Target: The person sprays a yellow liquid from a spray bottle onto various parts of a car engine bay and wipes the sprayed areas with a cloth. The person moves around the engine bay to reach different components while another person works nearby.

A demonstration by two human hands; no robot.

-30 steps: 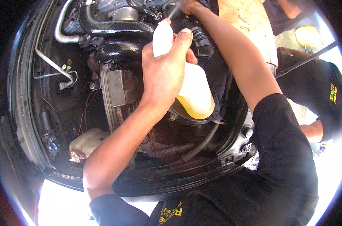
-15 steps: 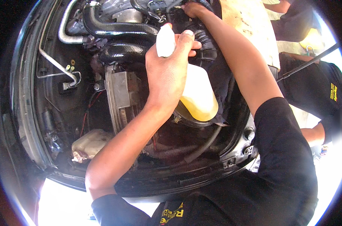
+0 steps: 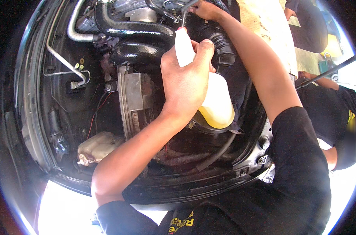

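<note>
My left hand (image 3: 186, 84) is wrapped round the neck of a translucent spray bottle (image 3: 221, 100) with yellow liquid in its bottom. Its white spray head (image 3: 183, 47) rises above my fist, and the reddish nozzle tip points away from me into the engine bay. Farther off, at the top of the view, my right hand (image 3: 204, 10) reaches in with its fingers bent together beside a thin grey pipe (image 3: 188, 5). What those fingertips hold, if anything, is hidden. Between my hands runs a ribbed black air hose (image 3: 222, 47).
Shiny black hoses (image 3: 137, 53) and a silver pipe (image 3: 74, 23) cross the engine bay on the left. A pale plastic reservoir (image 3: 99, 147) lies low near the front edge. Tan covering (image 3: 260, 19) drapes the right side, beside a dark prop rod (image 3: 330, 70). Other people in dark clothes (image 3: 323, 105) are at the right.
The whole view has shifted slightly, so the engine bay appears a little farther right and lower. The spray bottle stays in my left hand; my right hand remains at the far pipe.
</note>
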